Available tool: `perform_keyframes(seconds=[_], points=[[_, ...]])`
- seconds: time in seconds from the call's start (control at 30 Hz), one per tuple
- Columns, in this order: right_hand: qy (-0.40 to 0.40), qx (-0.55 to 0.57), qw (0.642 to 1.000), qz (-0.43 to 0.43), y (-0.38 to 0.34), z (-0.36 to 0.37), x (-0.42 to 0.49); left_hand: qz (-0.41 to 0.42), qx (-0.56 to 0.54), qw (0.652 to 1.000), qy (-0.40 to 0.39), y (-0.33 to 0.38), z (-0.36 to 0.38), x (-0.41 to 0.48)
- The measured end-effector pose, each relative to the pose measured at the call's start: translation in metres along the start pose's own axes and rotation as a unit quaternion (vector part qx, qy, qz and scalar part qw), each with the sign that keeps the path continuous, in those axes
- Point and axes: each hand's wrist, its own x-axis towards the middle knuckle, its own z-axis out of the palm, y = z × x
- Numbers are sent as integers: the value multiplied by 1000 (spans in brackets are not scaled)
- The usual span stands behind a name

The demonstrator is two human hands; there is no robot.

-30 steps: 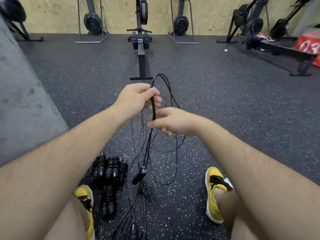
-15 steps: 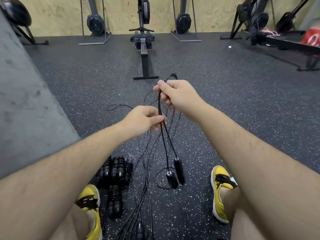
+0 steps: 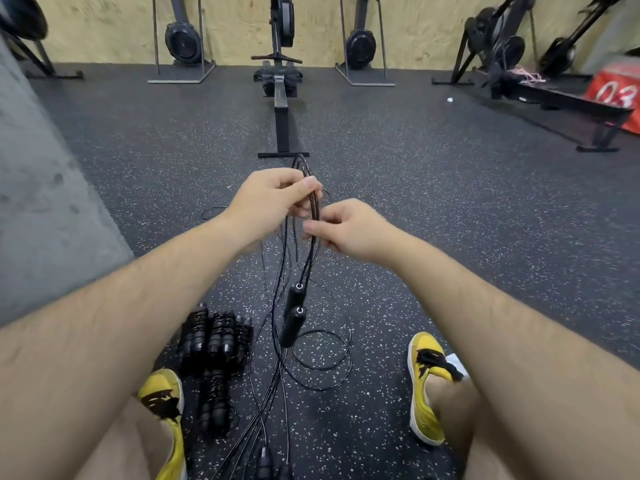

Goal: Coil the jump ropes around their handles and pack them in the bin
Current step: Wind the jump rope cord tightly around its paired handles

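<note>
While left hand (image 3: 266,199) and right hand (image 3: 349,230) pinch rope (image 3: 309,263), handles (image 3: 293,318) dangle.

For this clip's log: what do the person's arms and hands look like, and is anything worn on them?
The left forearm and right forearm are bare and hairy, with no sleeves in view. The left hand and right hand are ungloved; no watch, band or ring shows.

Both forearms bare, extended forward, converging at centre. Left hand (image 3: 273,197) sits higher and farther out, fingers curled, thumb and forefinger pinching the bunched jump rope (image 3: 314,209) strands. Right hand (image 3: 349,232) is just below and beside it, knuckles up, fingers curled in, pinching the same strands lower down.
</note>
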Motion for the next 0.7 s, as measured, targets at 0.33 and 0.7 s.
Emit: perform_keyframes(seconds=[0.33, 0.7], points=[[117, 152, 981, -28, -16, -3, 24, -82, 160, 980, -89, -44, 7, -31], [120, 124, 984, -52, -2, -13, 24, -28, 123, 991, -49, -20, 14, -22]])
